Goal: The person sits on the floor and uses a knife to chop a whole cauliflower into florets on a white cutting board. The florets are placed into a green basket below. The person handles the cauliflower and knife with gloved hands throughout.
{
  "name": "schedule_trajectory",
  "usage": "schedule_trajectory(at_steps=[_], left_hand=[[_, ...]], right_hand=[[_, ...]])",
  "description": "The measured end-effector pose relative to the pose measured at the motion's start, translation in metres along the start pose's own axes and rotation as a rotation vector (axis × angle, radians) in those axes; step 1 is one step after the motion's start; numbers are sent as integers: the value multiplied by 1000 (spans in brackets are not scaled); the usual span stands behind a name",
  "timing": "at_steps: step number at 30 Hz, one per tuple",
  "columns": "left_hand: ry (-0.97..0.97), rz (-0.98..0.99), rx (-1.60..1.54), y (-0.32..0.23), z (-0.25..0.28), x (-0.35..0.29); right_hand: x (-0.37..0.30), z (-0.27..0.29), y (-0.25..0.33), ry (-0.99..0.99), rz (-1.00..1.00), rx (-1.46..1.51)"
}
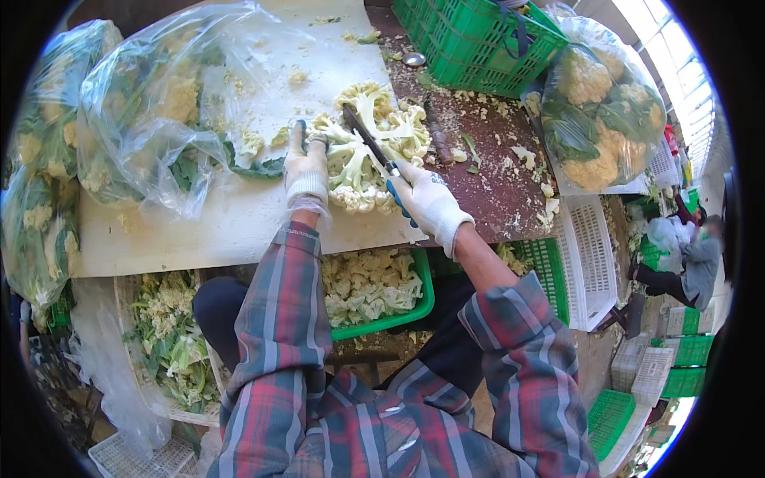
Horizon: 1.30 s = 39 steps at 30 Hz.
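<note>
On the work table a cut cauliflower (351, 163) lies spread open, its pale stems fanned out and florets around the edge. My right hand (430, 203), in a white knit glove with blue on the fingers, is closed round the dark handle of a knife (370, 142). The blade points away to the left across the middle of the cauliflower. My left hand (306, 169), gloved the same way, rests at the cauliflower's left side with fingers stretched forward and apart. Whether its fingertips press on the florets I cannot tell.
Clear plastic bags of cauliflower (171, 99) fill the table's left; another bag (602, 111) sits at right. A green crate (482, 48) stands at the back. Below the table edge, a green tub (426, 299) holds cut florets, beside a crate of trimmings (171, 350). A person (697, 263) sits far right.
</note>
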<state>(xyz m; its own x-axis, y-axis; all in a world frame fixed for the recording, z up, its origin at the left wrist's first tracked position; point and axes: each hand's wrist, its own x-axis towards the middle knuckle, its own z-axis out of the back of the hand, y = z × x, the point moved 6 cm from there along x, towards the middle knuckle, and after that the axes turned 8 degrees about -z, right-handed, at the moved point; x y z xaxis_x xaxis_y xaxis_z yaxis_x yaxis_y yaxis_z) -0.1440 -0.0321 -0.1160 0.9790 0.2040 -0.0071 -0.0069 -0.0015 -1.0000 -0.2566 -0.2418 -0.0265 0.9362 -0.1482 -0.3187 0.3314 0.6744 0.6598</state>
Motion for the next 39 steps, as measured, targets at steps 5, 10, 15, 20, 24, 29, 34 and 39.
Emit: schedule_trajectory(at_steps=[5, 10, 15, 20, 24, 29, 34, 39], left_hand=[[20, -5, 160, -10, -2, -5], [56, -67, 279, -17, 0, 4], [40, -79, 390, -12, 6, 0], [61, -48, 346, -13, 4, -4], [35, -70, 345, -20, 0, -14], [47, -99, 332, -8, 4, -3], [42, -100, 344, -10, -6, -3], [-1, -130, 240, 3, 0, 1]], right_hand=[[20, 20, 4, 268, -189, 297], [31, 44, 46, 428, -111, 305], [26, 49, 34, 376, -123, 361], [11, 26, 19, 325, -210, 581], [4, 20, 7, 110, -111, 449], [-1, -1, -22, 64, -90, 636], [-12, 3, -44, 1, -86, 892], [-3, -6, -48, -27, -85, 1057]])
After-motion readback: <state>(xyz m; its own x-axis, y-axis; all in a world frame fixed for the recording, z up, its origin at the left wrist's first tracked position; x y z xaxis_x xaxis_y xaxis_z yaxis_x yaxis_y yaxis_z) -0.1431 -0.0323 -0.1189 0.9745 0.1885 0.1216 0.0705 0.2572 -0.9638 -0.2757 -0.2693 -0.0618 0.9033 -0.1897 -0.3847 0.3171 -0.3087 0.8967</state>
